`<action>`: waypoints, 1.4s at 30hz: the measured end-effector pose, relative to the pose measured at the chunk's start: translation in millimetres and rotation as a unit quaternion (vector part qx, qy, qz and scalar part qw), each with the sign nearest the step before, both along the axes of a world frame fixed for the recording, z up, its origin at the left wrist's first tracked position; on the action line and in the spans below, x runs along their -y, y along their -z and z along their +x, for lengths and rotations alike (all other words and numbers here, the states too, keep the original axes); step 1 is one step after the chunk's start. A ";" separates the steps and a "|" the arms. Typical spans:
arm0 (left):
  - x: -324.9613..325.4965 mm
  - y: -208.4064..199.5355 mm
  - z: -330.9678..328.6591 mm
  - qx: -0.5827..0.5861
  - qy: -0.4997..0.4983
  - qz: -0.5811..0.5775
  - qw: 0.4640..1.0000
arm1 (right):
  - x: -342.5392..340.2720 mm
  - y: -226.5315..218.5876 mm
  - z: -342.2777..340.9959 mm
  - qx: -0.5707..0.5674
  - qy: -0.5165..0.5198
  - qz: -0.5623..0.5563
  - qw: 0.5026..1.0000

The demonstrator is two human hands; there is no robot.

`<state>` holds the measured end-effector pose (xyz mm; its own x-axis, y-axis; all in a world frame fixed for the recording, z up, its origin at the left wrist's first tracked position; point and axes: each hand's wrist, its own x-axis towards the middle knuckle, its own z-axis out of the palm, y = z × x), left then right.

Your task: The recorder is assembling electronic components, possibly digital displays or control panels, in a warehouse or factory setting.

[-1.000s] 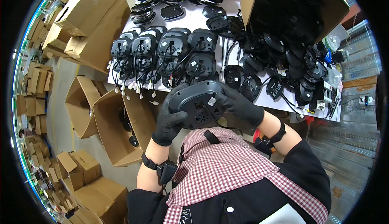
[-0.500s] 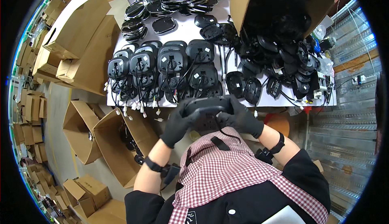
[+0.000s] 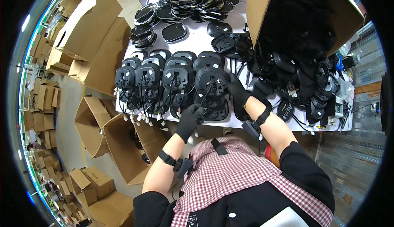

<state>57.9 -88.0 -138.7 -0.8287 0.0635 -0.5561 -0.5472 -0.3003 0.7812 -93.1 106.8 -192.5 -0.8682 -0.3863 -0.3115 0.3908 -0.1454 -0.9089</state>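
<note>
I had the white bench (image 3: pixel 197 39) across my view, with one big open carton (image 3: pixel 259 9) at its right side and four columns of black units (image 3: pixel 177 78) along its front. My right hand (image 3: pixel 237 88) reached forward, its fingers against the right edge of one black housing (image 3: pixel 202 78); whether they gripped, I could not tell. My left hand (image 3: pixel 191 122) sat lower and nearer, fingers curled around the thin black cable (image 3: pixel 208 91). That housing, round-cornered, stood in the rightmost column, the cable running down from its face.
</note>
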 end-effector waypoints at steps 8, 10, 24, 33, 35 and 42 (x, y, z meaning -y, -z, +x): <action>20.1 14.7 0.0 -0.059 0.013 -0.329 0.943 | 10.3 47.0 -27.8 -0.116 -0.046 0.144 0.982; 22.2 14.9 -2.6 -0.043 0.039 -0.365 0.929 | 17.6 49.4 -24.4 -0.154 0.013 0.177 0.972; 40.9 46.7 -0.5 -0.266 0.046 -0.296 0.916 | 4.9 -14.7 35.1 -0.313 0.206 0.326 0.868; 11.8 19.3 -33.6 -0.329 0.089 -0.640 0.688 | -206.8 -5.7 152.7 -0.061 0.315 0.336 0.886; 3.0 9.9 -50.0 -0.381 0.125 -0.716 0.572 | -266.8 27.7 177.6 -0.209 0.287 0.473 0.806; -18.7 6.8 -71.0 -0.330 0.201 -0.735 0.557 | -363.6 30.9 170.4 -0.031 0.261 0.449 0.854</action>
